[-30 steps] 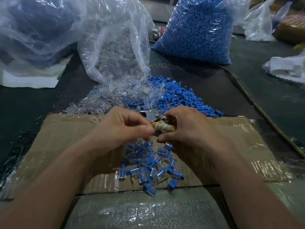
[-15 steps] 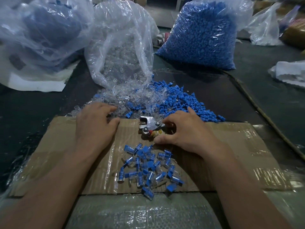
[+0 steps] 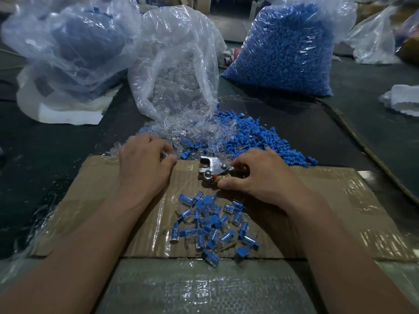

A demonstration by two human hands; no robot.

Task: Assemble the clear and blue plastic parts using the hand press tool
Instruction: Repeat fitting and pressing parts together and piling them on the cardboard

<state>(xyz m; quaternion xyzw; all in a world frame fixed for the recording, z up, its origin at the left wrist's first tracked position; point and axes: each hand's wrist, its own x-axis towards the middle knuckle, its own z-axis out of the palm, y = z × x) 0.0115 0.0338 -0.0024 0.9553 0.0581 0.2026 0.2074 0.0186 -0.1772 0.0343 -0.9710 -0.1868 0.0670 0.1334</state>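
My right hand [image 3: 260,177] grips the wrapped handles of the metal hand press tool [image 3: 213,168], whose jaws point left and rest on the cardboard [image 3: 340,200]. To the left, my left hand [image 3: 145,164] sits at the edge of the loose clear parts [image 3: 192,132], with its fingertips and thumb curled round a clear part. Loose blue parts [image 3: 260,137] lie just behind the tool. A heap of assembled clear-and-blue pieces [image 3: 213,223] lies on the cardboard between my forearms.
An open bag of clear parts [image 3: 176,75] spills toward me. A full bag of blue parts [image 3: 283,53] stands at the back right and another plastic bag [image 3: 68,48] at the back left. A cord [image 3: 362,143] runs along the dark tabletop on the right.
My left hand left the tool and moved left and forward to the clear parts, then curled its fingers there. My right hand lowered the tool onto the cardboard.
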